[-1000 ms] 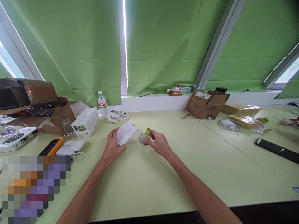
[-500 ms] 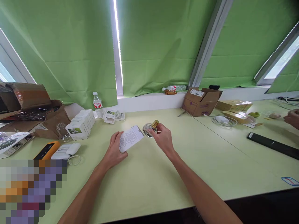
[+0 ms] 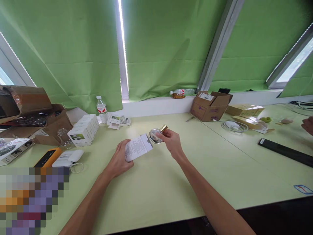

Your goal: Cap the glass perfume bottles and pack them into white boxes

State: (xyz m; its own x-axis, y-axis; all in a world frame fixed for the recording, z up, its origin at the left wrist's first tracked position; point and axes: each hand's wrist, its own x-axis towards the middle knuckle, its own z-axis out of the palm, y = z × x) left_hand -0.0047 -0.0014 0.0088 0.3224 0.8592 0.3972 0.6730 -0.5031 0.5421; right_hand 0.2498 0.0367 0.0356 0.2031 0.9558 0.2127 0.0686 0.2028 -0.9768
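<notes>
My left hand (image 3: 120, 159) is closed around a white printed box (image 3: 139, 148), tilted up to the right, with a small grey notch at its right end. To the right of that end, my right hand (image 3: 172, 143) pinches a round, shiny, bottle-like object with a gold cap (image 3: 155, 136). Its rounded, silvery part points left, near the box's end, and the gold part sticks up beyond my fingers. Whether the box and the round object touch, I cannot tell. Both are held over the pale green table (image 3: 156, 192).
White boxes (image 3: 80, 137) stand in a row at left, beside an upright water bottle (image 3: 101, 110). An opened small box (image 3: 114, 121) lies near the wall. Brown cartons (image 3: 207, 107) stand at both sides. A black bar (image 3: 285, 151) and another person's hand (image 3: 308, 124) are at right.
My right hand has turned the round object so its broad face shows more. The box's right end has dipped slightly and come closer to it.
</notes>
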